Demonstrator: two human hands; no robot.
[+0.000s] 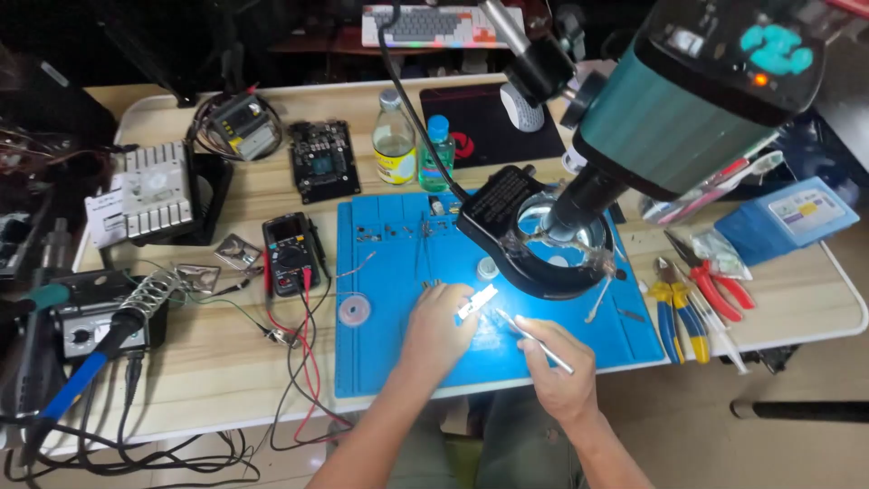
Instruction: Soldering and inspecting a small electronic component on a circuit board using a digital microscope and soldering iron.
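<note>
Blue silicone mat (389,362) on a cluttered wooden bench (787,299), left hand (437,330) pinching a small white strip (477,302) on the mat, right hand (561,367) gripping metal tweezers (534,340), tips slanting up-left toward the strip, microscope (670,118) just beyond.

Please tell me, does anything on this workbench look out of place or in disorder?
Nothing looks spilled or broken. The left hand holds a small white strip and the right hand a thin metal tool over the blue mat. Only the red and black cables trail loosely over the table's front edge.
</note>
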